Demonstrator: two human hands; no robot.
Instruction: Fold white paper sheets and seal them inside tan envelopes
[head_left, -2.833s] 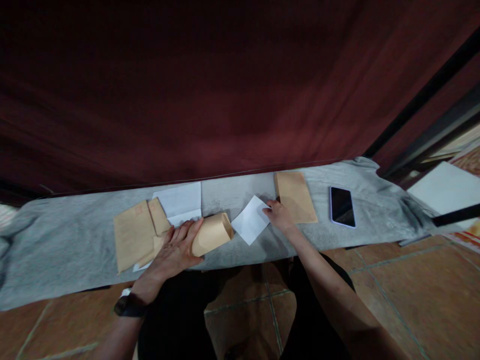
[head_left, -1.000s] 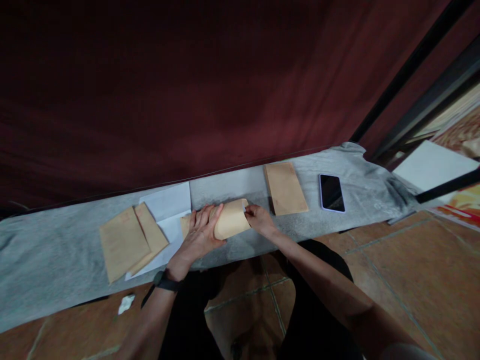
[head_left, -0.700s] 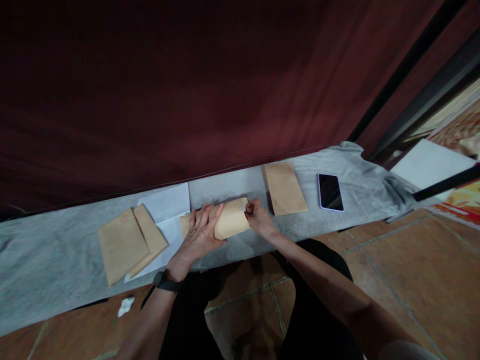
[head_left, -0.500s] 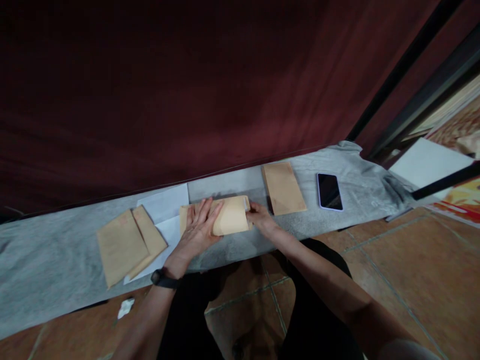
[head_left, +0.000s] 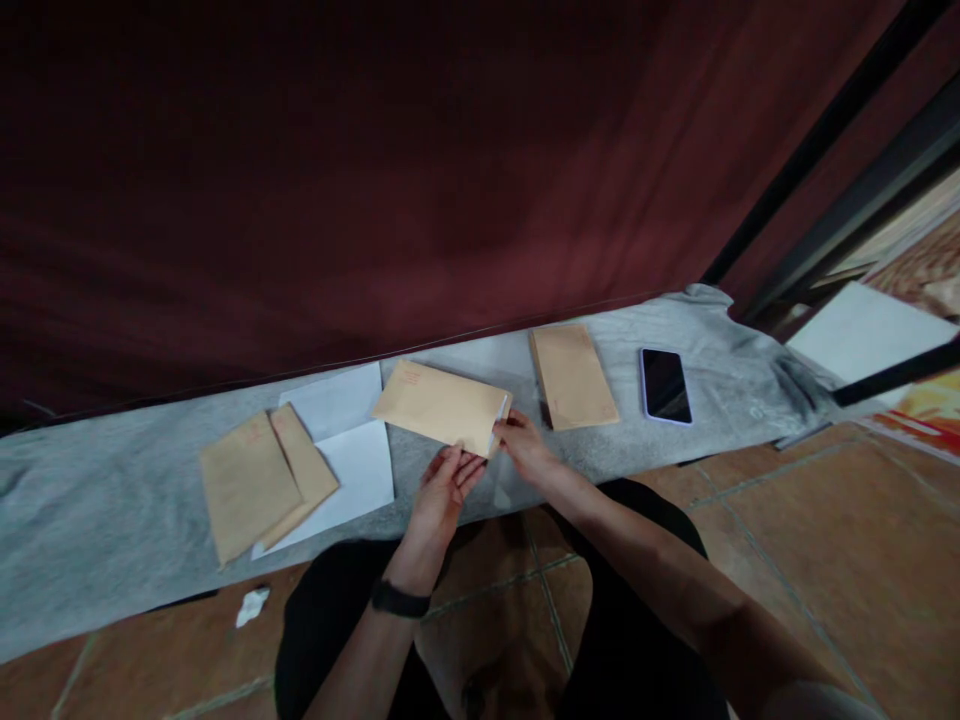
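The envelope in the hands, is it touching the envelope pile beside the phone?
Apart. The head view shows a strip of grey cloth between the held envelope and the envelope pile.

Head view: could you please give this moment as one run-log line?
left hand: at near edge of envelope | right hand: at its right end | white paper: showing there | phone: lying right of hands
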